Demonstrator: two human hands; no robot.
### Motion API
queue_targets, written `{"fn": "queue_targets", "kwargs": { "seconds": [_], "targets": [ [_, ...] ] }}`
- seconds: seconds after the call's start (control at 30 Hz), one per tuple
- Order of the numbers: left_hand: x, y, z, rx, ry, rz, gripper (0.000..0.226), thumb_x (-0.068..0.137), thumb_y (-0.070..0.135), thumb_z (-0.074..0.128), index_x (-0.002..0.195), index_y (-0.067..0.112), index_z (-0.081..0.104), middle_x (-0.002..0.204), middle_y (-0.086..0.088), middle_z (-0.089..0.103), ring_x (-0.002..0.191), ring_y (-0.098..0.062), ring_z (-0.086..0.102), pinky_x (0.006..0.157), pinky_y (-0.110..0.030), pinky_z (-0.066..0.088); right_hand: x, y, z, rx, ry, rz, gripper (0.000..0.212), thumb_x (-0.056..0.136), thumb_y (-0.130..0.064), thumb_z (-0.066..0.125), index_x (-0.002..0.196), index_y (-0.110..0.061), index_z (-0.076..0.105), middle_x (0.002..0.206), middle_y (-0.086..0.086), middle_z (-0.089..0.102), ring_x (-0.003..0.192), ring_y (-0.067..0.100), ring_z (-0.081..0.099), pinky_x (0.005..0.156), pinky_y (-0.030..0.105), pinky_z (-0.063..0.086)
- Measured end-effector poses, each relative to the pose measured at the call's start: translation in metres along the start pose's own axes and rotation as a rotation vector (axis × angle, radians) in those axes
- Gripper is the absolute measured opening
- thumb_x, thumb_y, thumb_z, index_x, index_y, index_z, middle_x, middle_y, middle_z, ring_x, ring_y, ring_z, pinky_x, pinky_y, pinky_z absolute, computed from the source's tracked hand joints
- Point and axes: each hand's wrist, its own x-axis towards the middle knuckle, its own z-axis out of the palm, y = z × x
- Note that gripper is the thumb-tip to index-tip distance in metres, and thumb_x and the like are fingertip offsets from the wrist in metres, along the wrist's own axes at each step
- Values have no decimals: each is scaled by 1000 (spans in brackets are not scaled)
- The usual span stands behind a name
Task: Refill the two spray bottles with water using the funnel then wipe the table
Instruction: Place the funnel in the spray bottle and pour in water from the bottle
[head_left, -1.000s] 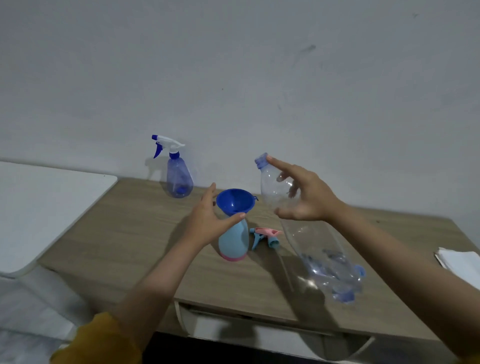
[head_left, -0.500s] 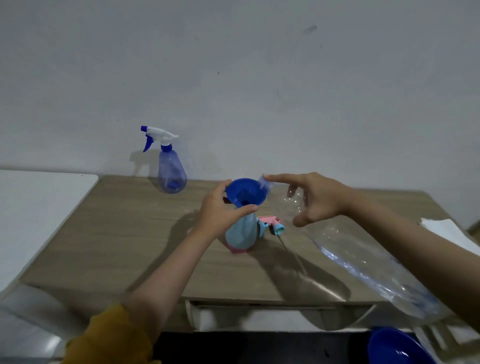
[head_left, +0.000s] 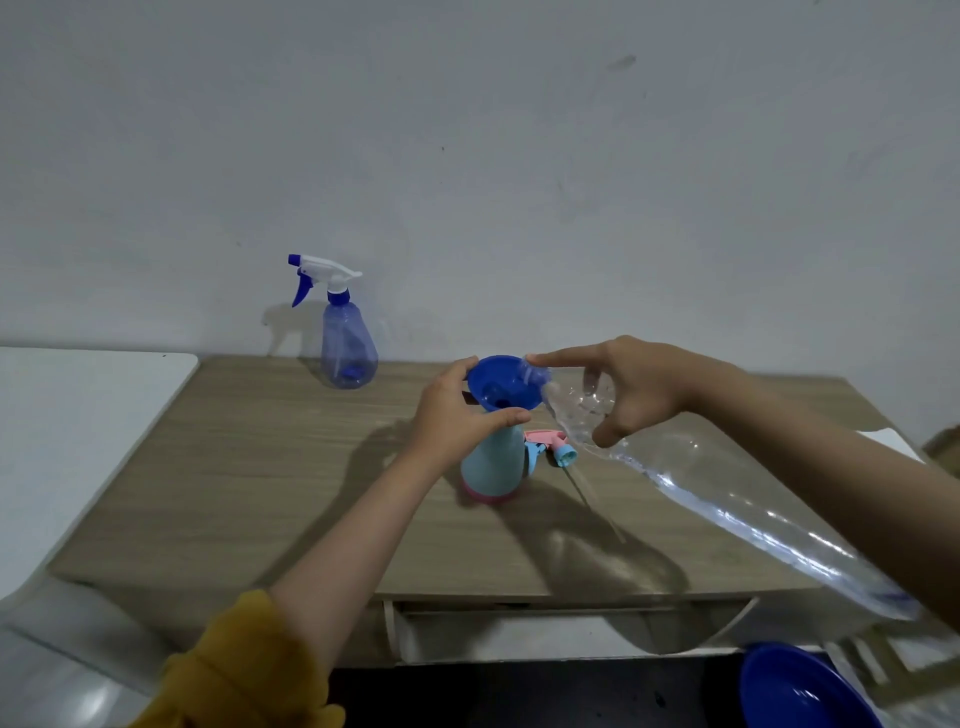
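Note:
A blue funnel (head_left: 500, 383) sits in the neck of a light blue spray bottle (head_left: 494, 465) with a pink base, at the middle of the wooden table (head_left: 249, 467). My left hand (head_left: 457, 415) grips the funnel's stem and the bottle's neck. My right hand (head_left: 631, 387) holds a large clear plastic water bottle (head_left: 727, 499) tilted down, its mouth over the funnel's rim. The bottle's pink and blue spray head (head_left: 550, 446) lies on the table just right of it. A translucent blue spray bottle (head_left: 347, 340) with a white trigger stands at the back by the wall.
A white table (head_left: 67, 415) adjoins the wooden one on the left. White paper or cloth (head_left: 891, 440) lies at the table's right edge. A blue round object (head_left: 802, 688) shows on the floor at lower right. A drawer front runs under the table's near edge.
The clear bottle went from upright on the table to tilted, its mouth brought left onto the funnel. The view has shifted closer and lower.

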Motion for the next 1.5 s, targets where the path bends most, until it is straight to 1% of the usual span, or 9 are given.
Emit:
{"fn": "queue_targets", "kwargs": {
  "seconds": [0.07, 0.23, 0.63, 0.77, 0.93, 1.13, 1.23, 1.37, 1.5],
  "targets": [
    [0, 0, -1, -2, -4, 2, 81, 57, 36, 88, 126, 16, 51, 101, 14, 50, 94, -10, 55, 80, -22, 43, 0, -2, -3, -15, -11, 6, 99, 62, -29, 80, 140, -58, 26, 105, 3, 62, 60, -18, 50, 71, 27, 47],
    [1, 0, 0, 10, -6, 6, 83, 57, 38, 87, 128, 15, 49, 104, 13, 49, 93, -8, 52, 78, -21, 42, 2, -2, -7, -84, -46, 8, 98, 64, -31, 79, 140, -57, 24, 102, 12, 66, 54, 5, 47, 68, 33, 50],
    [1, -1, 1, 5, -9, -9, 91, 55, 41, 87, 132, 15, 46, 122, 3, 54, 94, -10, 55, 78, -22, 45, -2, -5, -7, -187, -102, 11, 97, 66, -31, 78, 142, -55, 22, 98, 0, 64, 61, 0, 49, 56, 15, 34],
    [0, -1, 0, 1, -8, -10, 90, 56, 40, 87, 132, 15, 46, 121, 3, 54, 94, -10, 54, 78, -22, 45, -3, 0, -4, -192, -76, 13, 99, 64, -35, 77, 141, -59, 20, 95, 6, 66, 61, 2, 50, 56, 19, 37],
    [0, 0, 1, 0, -3, -12, 89, 56, 40, 87, 131, 15, 46, 110, 10, 50, 95, -10, 55, 80, -23, 46, -5, 6, 3, -162, -29, -1, 99, 62, -37, 77, 139, -61, 20, 98, 3, 65, 67, 4, 52, 69, 30, 47],
    [-1, -1, 2, 3, 3, -24, 89, 55, 40, 88, 130, 16, 47, 110, 8, 53, 97, -13, 57, 84, -27, 48, -10, 13, 14, -21, 131, -73, 105, 58, -35, 79, 139, -62, 18, 103, -2, 58, 82, -2, 53, 63, 22, 38],
    [-1, 0, 4, 7, 13, -33, 87, 57, 39, 87, 130, 16, 47, 115, 5, 55, 97, -14, 58, 83, -26, 48, -12, 14, 19, 118, 235, -111, 104, 57, -34, 76, 136, -65, 17, 109, -2, 57, 86, -14, 51, 64, 26, 47],
    [-2, 1, 6, 29, 41, -40, 87, 59, 40, 86, 131, 14, 46, 121, 1, 56, 99, -15, 58, 86, -30, 50, -13, 27, 24, 238, 387, -180, 102, 52, -44, 69, 138, -64, 18, 125, 0, 56, 96, 15, 60, 70, 39, 55],
    [-4, 2, 10, 38, 66, -37, 84, 61, 40, 85, 131, 15, 46, 118, 2, 57, 99, -15, 59, 85, -31, 51, -19, 45, 25, 224, 546, -166, 105, 54, -39, 74, 140, -62, 18, 117, -3, 55, 85, 20, 61, 71, 41, 55]
  ]
}}
